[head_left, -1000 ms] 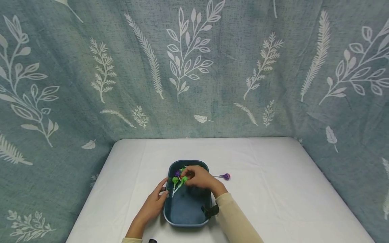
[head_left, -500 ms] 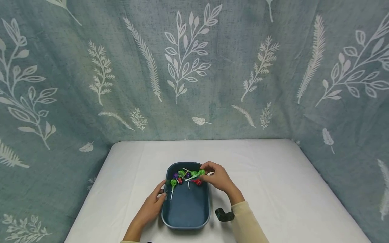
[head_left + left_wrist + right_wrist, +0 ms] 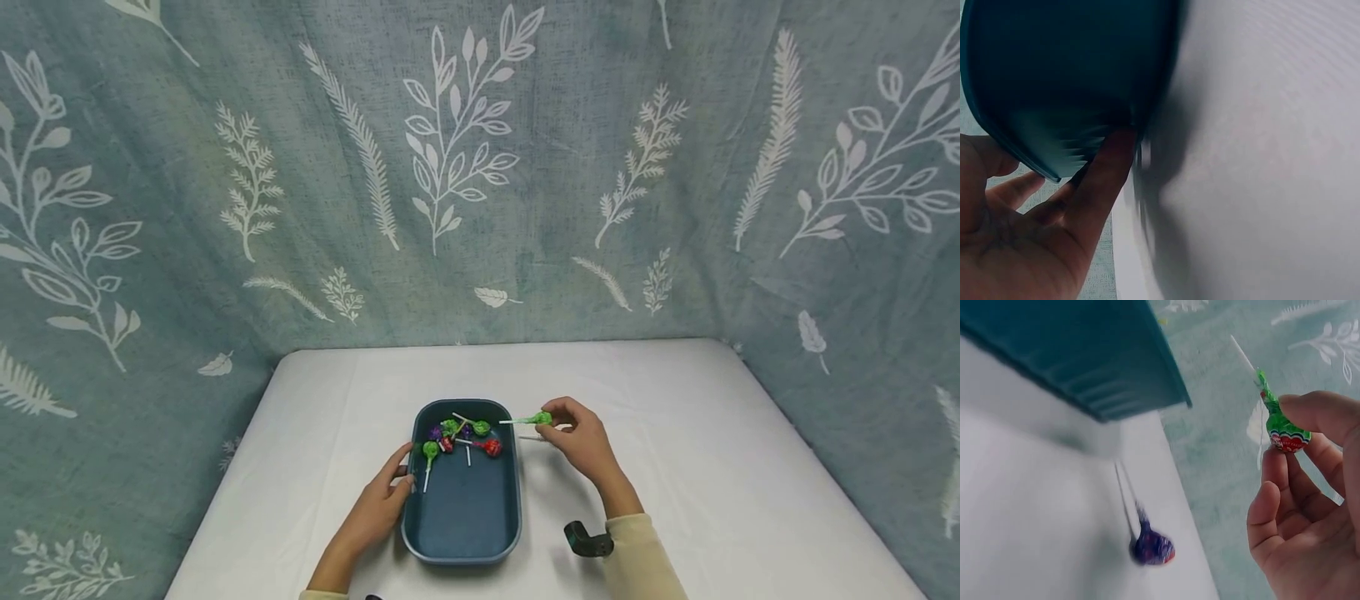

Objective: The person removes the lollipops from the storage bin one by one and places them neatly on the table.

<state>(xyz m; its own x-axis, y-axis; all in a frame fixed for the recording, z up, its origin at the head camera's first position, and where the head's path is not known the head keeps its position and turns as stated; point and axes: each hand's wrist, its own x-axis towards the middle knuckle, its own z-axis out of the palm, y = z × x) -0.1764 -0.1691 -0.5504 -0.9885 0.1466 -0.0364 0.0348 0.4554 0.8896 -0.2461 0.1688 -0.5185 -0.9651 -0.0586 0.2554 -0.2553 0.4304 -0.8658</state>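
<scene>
We see the left hand [image 3: 382,504] at the left side of the blue tray [image 3: 461,525], fingers fairly straight and thumb set well apart from them, touching the wall — we judge this contact steadies the tray on the white table [image 3: 637,417].

The right hand [image 3: 581,433] pinches a green lollipop [image 3: 1282,425] by its wrapped head, above the table just beyond the tray's right side. Its stick points left and overlaps the rim in the head view; gripping the bulb presumably gives a surer hold than the thin stick would.

Beneath, a purple lollipop [image 3: 1154,547] lies on the table beside the tray, stick towards it; from the head camera its bulb is hidden behind the hand.

Inside the tray, we note a red lollipop [image 3: 492,448] among others bunched in the far half, their sticks crossing — some overlap too closely to count.
</scene>
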